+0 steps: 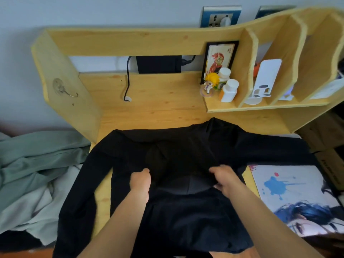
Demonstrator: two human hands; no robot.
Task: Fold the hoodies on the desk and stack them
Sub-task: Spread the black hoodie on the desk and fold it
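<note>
Hoodie axis: the black hoodie [186,211] ran from you toward the shelf [260,107].
Fingers: your left hand [140,180] and right hand [224,178] pinched its midline fabric, equally near.

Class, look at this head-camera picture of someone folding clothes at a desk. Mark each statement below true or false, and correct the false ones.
1. Both hands grip the black hoodie. True: the left hand and right hand both hold its fabric.
2. The hoodie is white. False: it is black.
3. A green garment lies left of the desk. True.
4. The two white bottles stand on the floor. False: they stand on the desk's shelf.
5. A poster lies on the right. True.
</note>
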